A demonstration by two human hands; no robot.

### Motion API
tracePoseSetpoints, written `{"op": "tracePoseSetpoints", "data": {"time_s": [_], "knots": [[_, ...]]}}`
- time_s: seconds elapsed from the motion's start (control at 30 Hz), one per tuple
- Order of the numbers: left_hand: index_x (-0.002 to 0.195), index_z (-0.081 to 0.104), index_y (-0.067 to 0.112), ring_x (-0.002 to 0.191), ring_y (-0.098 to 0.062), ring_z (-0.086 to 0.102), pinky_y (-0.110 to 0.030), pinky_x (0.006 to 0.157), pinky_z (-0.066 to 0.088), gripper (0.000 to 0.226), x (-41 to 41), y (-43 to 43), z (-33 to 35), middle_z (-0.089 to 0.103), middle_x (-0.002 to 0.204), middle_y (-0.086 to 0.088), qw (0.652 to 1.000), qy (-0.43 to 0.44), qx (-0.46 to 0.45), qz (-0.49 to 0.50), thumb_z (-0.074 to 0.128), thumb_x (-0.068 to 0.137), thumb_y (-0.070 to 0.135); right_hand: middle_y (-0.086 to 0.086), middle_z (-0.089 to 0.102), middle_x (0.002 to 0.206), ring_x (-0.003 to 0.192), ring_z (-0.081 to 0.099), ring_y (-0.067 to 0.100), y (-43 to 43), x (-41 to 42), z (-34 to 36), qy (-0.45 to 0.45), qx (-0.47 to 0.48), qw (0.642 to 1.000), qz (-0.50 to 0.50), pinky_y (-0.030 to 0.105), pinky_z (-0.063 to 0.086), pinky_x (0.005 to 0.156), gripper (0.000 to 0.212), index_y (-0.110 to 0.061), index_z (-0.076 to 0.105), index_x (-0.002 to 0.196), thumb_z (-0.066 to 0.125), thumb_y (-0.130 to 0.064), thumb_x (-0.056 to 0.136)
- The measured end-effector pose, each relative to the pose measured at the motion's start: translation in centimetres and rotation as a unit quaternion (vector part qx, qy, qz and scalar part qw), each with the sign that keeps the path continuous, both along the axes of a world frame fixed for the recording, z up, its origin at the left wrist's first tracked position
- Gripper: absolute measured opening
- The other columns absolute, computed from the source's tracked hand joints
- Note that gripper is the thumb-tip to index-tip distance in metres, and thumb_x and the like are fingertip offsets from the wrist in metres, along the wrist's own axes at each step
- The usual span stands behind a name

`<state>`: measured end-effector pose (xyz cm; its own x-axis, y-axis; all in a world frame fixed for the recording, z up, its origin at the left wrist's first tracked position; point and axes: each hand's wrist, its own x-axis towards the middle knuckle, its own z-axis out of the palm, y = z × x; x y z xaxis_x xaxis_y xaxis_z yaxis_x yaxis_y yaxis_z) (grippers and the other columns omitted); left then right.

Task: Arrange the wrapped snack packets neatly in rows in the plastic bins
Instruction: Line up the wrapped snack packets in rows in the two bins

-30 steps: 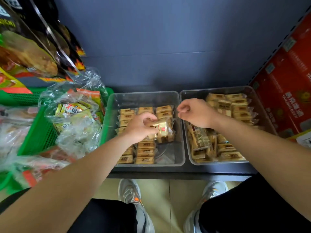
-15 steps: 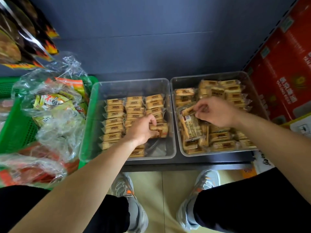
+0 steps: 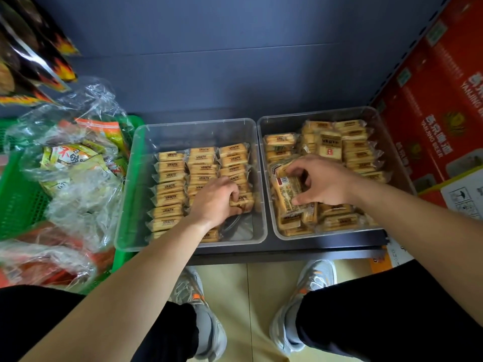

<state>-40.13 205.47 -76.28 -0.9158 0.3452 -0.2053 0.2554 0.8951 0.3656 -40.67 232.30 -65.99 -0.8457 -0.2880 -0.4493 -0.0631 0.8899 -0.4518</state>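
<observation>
so the left hand (image 3: 217,202) has its fingers curled round a snack packet (image 3: 244,201) ending the left bin's (image 3: 130,194) third row, right hand (image 3: 321,181) pinches a flipped packet (image 3: 286,194) in the right bin's (image 3: 271,220) messy pile

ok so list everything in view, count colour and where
left bin: one, clear, shelf centre
right bin: one, clear, right of it
snack packets: many, tan; three neat rows in left bin, jumbled in right bin
green basket: one, left of the bins
clear bags: several, holding yellow and orange snacks, in the basket
dark snack bags: a few, black with flames, top left
red carton: at least one, far right
shoes: two, grey with orange, on the floor
left hand: grips a snack packet in the left bin's right row
right hand: grips a snack packet in the right bin
</observation>
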Motion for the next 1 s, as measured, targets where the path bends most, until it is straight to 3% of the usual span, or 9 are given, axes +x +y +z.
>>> {"op": "tracePoseSetpoints", "data": {"time_s": [0.1,0.3,0.43,0.53,0.6,0.73,0.83,0.9,1.0], "knots": [[0.088,0.055,0.027,0.105,-0.018,0.057,-0.031,0.080,0.045,0.035,-0.1,0.2,0.2,0.056,0.119,0.009,0.999,-0.037,-0.010,0.036,0.082,0.078,0.046,-0.012,0.046,0.123,0.105,0.050,0.010,-0.1,-0.1,0.0,-0.014,0.018,1.000,0.001,0.031,0.045,0.091,0.074,-0.033,0.054,0.137,0.089,-0.039,0.073],[0.085,0.056,0.026,0.091,-0.014,0.058,-0.035,0.077,0.054,0.035,-0.3,-0.4,-0.2,0.055,0.103,0.011,0.997,-0.041,-0.059,0.013,0.082,0.076,0.047,-0.012,0.046,0.121,0.114,0.047,0.014,-0.1,-0.3,-0.1,-0.017,0.069,0.997,0.030,0.041,0.045,0.100,0.069,-0.036,0.056,0.126,0.088,-0.050,0.067],[0.087,0.057,0.025,0.091,-0.013,0.056,-0.034,0.080,0.055,0.028,-0.4,-0.7,-0.2,0.053,0.105,0.009,0.995,-0.048,-0.084,-0.019,0.079,0.082,0.043,-0.014,0.050,0.115,0.107,0.049,0.013,-0.2,-0.2,-0.1,-0.009,0.061,0.997,0.037,0.040,0.046,0.093,0.052,-0.037,0.056,0.110,0.089,-0.043,0.070],[0.091,0.064,0.030,0.097,-0.015,0.058,-0.034,0.085,0.053,0.024,-1.1,-0.9,1.5,0.055,0.112,0.011,0.991,-0.113,-0.074,-0.011,0.081,0.080,0.044,-0.016,0.054,0.111,0.103,0.053,0.011,-0.5,-0.2,0.3,-0.036,0.028,0.998,0.031,0.035,0.046,0.088,0.052,-0.035,0.056,0.117,0.087,-0.034,0.075],[0.101,0.069,0.032,0.102,-0.015,0.059,-0.032,0.087,0.050,0.020,-1.5,-1.3,3.3,0.061,0.117,0.011,0.988,-0.140,-0.060,0.000,0.076,0.086,0.042,-0.014,0.055,0.117,0.108,0.054,0.013,-0.5,-0.4,0.9,-0.052,0.014,0.998,0.032,0.035,0.045,0.092,0.051,-0.033,0.058,0.123,0.084,-0.033,0.080],[0.109,0.068,0.032,0.104,-0.009,0.062,-0.033,0.093,0.049,0.022,-0.9,-1.6,8.8,0.066,0.119,0.012,0.990,-0.140,0.015,0.024,0.069,0.092,0.046,-0.008,0.060,0.122,0.115,0.058,0.015,-0.6,-0.3,3.6,-0.051,-0.090,0.994,-0.019,0.037,0.047,0.101,0.041,-0.029,0.062,0.120,0.081,-0.027,0.084],[0.126,0.060,0.034,0.104,-0.003,0.064,-0.034,0.094,0.054,0.042,1.7,-1.0,13.3,0.063,0.121,0.016,0.979,-0.150,0.130,0.039,0.074,0.088,0.044,-0.015,0.064,0.112,0.103,0.063,0.003,-2.2,1.0,5.5,-0.049,-0.196,0.978,-0.048,0.023,0.051,0.087,0.032,-0.032,0.064,0.114,0.079,-0.024,0.087],[0.133,0.056,0.033,0.104,-0.003,0.066,-0.033,0.094,0.056,0.051,3.6,-0.8,15.3,0.063,0.125,0.015,0.967,-0.146,0.206,0.043,0.077,0.087,0.035,-0.018,0.067,0.107,0.096,0.063,-0.002,-3.8,2.2,5.7,-0.032,-0.253,0.965,-0.055,0.029,0.054,0.092,0.032,-0.032,0.066,0.113,0.079,-0.020,0.087],[0.119,0.059,0.037,0.091,-0.010,0.074,-0.035,0.083,0.062,0.030,5.5,-1.0,16.9,0.065,0.122,0.013,0.943,-0.147,0.292,0.062,0.069,0.095,0.022,-0.014,0.069,0.108,0.098,0.065,0.001,-5.4,3.0,5.5,-0.012,-0.310,0.949,-0.057,0.041,0.054,0.100,0.036,-0.027,0.068,0.116,0.080,-0.012,0.085]]}}
